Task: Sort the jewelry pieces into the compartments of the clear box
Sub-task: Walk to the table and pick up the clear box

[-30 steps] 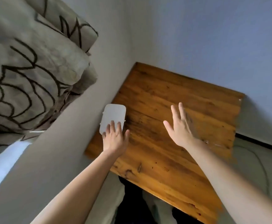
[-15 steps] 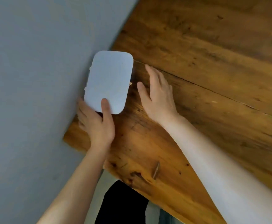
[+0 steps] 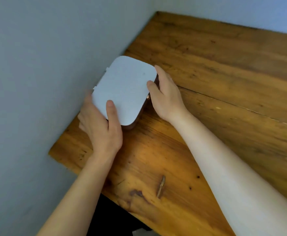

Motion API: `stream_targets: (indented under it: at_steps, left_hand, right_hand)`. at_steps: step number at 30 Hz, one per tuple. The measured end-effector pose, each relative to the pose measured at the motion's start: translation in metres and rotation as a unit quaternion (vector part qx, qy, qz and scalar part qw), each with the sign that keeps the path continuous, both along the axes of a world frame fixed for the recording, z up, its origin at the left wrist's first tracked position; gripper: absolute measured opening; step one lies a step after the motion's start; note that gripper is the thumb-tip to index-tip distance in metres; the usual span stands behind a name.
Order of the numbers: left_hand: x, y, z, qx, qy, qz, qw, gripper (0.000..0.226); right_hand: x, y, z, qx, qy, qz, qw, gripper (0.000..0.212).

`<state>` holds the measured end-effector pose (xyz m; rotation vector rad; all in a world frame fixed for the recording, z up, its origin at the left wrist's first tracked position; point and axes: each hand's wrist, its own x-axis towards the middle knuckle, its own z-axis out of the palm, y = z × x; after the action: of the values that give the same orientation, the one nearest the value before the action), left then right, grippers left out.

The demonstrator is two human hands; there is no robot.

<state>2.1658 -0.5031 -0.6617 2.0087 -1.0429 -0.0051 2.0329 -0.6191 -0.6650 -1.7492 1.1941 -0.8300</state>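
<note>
The box (image 3: pixel 125 87) shows as a pale, rounded rectangle with a closed lid, near the wooden table's left edge by the wall. My left hand (image 3: pixel 100 128) grips its near corner, thumb lying on the lid. My right hand (image 3: pixel 164 96) holds its right side, thumb on the lid's edge. The box looks lifted a little, with a dark shadow under its near edge. A small brass-coloured clasp (image 3: pixel 148 97) shows on its right side. No jewelry pieces are visible; the lid hides the inside.
The wooden table (image 3: pixel 216 108) stretches right and toward the far wall. A grey-blue wall (image 3: pixel 37 82) runs along the table's left edge, close to the box. Dark clothing (image 3: pixel 108 217) shows below the table's near edge.
My right hand moved from the tabletop onto the box's right side. Both hands now hold the box, which has come slightly away from the wall. The camera view also shifted.
</note>
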Motion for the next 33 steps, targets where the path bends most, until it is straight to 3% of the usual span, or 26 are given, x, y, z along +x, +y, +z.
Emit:
stream_targets:
  at_steps: [9, 16, 23, 28, 33]
  left_hand:
    - [-0.052, 0.080, 0.001, 0.010, 0.048, -0.157, 0.986, 0.070]
    - [-0.078, 0.111, -0.013, 0.074, 0.096, -0.269, 0.955, 0.073]
    - [-0.081, 0.110, -0.015, 0.108, 0.053, -0.312, 0.943, 0.083]
    - [-0.078, 0.118, -0.026, 0.095, -0.008, -0.360, 0.928, 0.106]
    - [-0.081, 0.118, -0.027, 0.075, -0.035, -0.335, 0.938, 0.105]
  right_hand:
    - [-0.100, 0.138, 0.015, -0.001, 0.044, -0.125, 0.991, 0.060]
    - [-0.147, 0.214, 0.001, 0.018, 0.087, -0.208, 0.974, 0.062]
    - [-0.154, 0.229, -0.015, 0.024, 0.080, -0.222, 0.971, 0.067]
    - [-0.154, 0.229, -0.031, -0.009, 0.146, -0.228, 0.962, 0.074]
    - [-0.152, 0.225, -0.038, -0.019, 0.178, -0.231, 0.956, 0.073]
